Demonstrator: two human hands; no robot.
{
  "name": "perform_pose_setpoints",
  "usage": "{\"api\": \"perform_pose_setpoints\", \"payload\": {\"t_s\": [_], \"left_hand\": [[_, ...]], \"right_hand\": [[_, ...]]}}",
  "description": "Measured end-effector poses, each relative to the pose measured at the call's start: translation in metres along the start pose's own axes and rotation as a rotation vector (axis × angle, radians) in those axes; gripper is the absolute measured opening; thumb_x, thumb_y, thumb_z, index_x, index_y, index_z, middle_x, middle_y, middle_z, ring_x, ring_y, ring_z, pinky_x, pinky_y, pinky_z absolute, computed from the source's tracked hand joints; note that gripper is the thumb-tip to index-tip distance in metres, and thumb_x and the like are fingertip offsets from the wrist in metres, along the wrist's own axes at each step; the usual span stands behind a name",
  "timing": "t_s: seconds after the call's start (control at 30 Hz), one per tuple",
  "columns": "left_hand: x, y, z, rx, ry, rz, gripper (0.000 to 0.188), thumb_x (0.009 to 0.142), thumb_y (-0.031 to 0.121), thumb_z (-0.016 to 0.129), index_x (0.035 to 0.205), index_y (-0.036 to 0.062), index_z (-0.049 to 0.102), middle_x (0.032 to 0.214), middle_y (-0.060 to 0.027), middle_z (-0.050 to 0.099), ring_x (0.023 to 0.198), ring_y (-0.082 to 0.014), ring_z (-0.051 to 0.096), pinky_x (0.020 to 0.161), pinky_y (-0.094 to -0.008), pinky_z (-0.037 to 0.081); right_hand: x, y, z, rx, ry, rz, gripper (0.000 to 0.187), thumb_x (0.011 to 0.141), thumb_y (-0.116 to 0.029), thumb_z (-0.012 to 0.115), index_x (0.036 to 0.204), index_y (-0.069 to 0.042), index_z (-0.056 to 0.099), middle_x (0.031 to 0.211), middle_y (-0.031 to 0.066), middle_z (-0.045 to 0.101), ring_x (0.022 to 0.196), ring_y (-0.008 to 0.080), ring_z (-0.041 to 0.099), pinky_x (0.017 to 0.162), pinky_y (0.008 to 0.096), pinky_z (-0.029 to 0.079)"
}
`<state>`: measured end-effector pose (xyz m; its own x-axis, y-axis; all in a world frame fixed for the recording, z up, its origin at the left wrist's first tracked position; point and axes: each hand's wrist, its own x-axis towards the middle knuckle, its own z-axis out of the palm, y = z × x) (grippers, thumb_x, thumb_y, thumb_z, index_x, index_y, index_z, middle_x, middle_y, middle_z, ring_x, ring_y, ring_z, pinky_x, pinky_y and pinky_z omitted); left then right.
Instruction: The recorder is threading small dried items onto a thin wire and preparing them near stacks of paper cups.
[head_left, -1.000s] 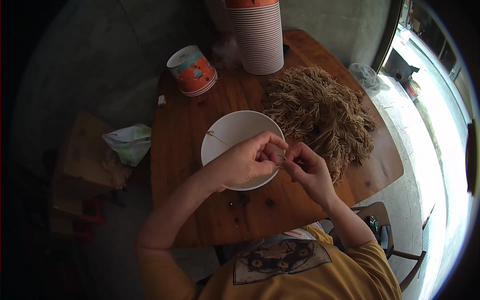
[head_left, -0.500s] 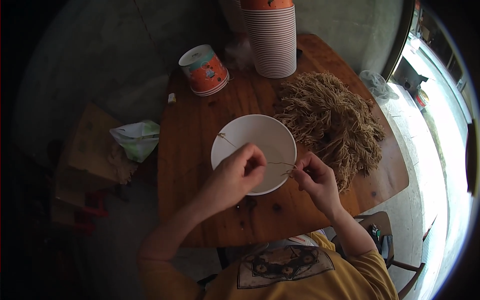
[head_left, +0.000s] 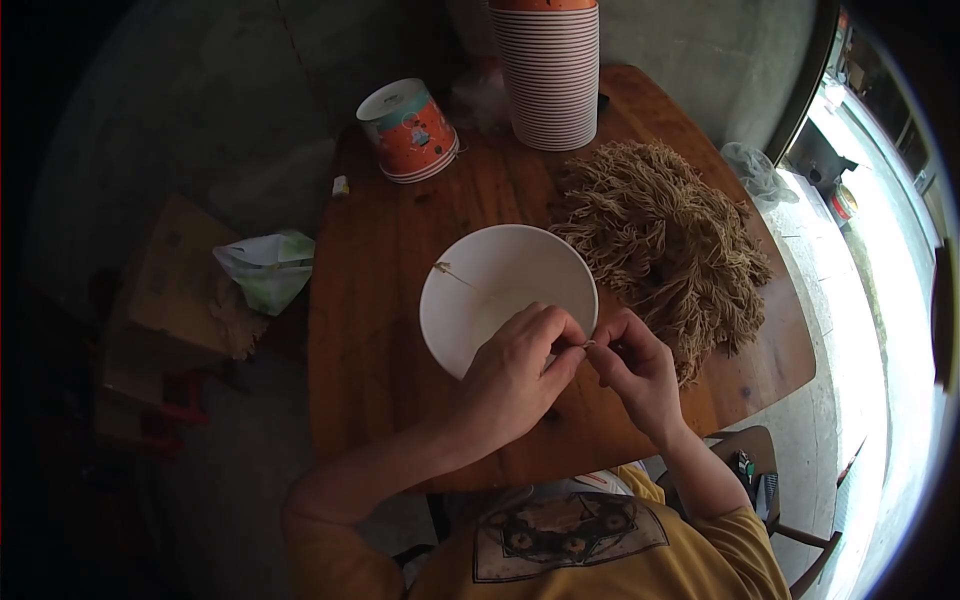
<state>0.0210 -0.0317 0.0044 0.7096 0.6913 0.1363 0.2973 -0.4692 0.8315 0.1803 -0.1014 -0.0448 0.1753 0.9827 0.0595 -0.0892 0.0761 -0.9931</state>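
Observation:
My left hand has come against my right hand over the near right rim of a white round paper bucket. Both are closed, thumb to forefinger, on a thin tan string; only a tiny bit of it shows between the fingertips. Another tan string lies over the bucket's left rim, its knotted end outside and its tail running down inside. Just beyond my right hand is a big heap of tan, crinkled strings. My left hand hides part of the bucket's near side.
All this rests on a wooden table. At the back stand a tall stack of paper buckets and a few upturned orange buckets. A cardboard box and a white-green plastic bag are at left; a chair is at right.
My left hand has moved right and slightly nearer me, from over the bucket's middle to my right hand. The string stretched between the hands is now mostly hidden in the fingers.

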Motion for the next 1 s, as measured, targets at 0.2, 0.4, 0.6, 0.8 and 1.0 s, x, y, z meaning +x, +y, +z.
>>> {"api": "perform_pose_setpoints", "payload": {"t_s": [0.2, 0.4, 0.6, 0.8, 1.0], "left_hand": [[-0.002, -0.001, 0.006, 0.229, 0.135, 0.207, 0.014, 0.085, 0.0, 0.06, 0.095, 0.0013, 0.051, 0.086, -0.0094, 0.058, 0.08, -0.0216, 0.062, 0.066, -0.031, 0.05], [-0.001, -0.002, 0.011, 0.098, 0.176, 0.155, 0.023, 0.084, -0.004, 0.059, 0.102, 0.0014, 0.046, 0.087, -0.0095, 0.06, 0.081, -0.0189, 0.064, 0.068, -0.0305, 0.051], [0.0, 0.007, 0.0, 0.097, 0.087, 0.097, 0.031, 0.085, -0.004, 0.057, 0.112, 0.002, 0.044, 0.084, -0.0079, 0.063, 0.082, -0.0169, 0.064, 0.072, -0.0299, 0.05], [0.004, 0.008, -0.002, 0.033, 0.038, 0.079, 0.032, 0.086, -0.003, 0.055, 0.116, 0.0022, 0.044, 0.084, -0.0077, 0.063, 0.082, -0.0156, 0.063, 0.076, -0.0295, 0.049], [0.004, 0.01, 0.0, -0.055, 0.043, 0.073, 0.031, 0.086, -0.001, 0.055, 0.116, 0.0031, 0.045, 0.085, -0.0052, 0.061, 0.082, -0.0116, 0.06, 0.078, -0.0276, 0.047]], "right_hand": [[0.002, 0.002, 0.001, -0.19, 0.037, -0.217, 0.01, 0.084, -0.007, 0.063, 0.086, -0.003, 0.054, 0.084, 0.0014, 0.05, 0.068, 0.007, 0.05, 0.059, 0.0207, 0.042], [0.0, 0.003, 0.003, -0.181, 0.054, -0.222, 0.009, 0.084, -0.005, 0.061, 0.085, -0.002, 0.053, 0.084, 0.0028, 0.05, 0.068, 0.0088, 0.051, 0.06, 0.0222, 0.042], [-0.004, 0.005, 0.012, 0.086, 0.079, -0.066, 0.006, 0.086, -0.006, 0.055, 0.086, -0.002, 0.049, 0.079, 0.001, 0.054, 0.07, 0.0052, 0.049, 0.062, 0.0213, 0.042], [-0.003, 0.007, 0.014, 0.132, 0.075, -0.063, 0.004, 0.09, -0.006, 0.051, 0.089, -0.005, 0.047, 0.082, -0.0017, 0.046, 0.066, 0.0032, 0.046, 0.055, 0.0176, 0.04], [-0.005, 0.008, 0.018, 0.115, 0.152, -0.137, 0.005, 0.088, -0.002, 0.054, 0.091, -0.002, 0.049, 0.083, 0.0003, 0.056, 0.078, 0.0046, 0.055, 0.066, 0.0202, 0.045]]}}
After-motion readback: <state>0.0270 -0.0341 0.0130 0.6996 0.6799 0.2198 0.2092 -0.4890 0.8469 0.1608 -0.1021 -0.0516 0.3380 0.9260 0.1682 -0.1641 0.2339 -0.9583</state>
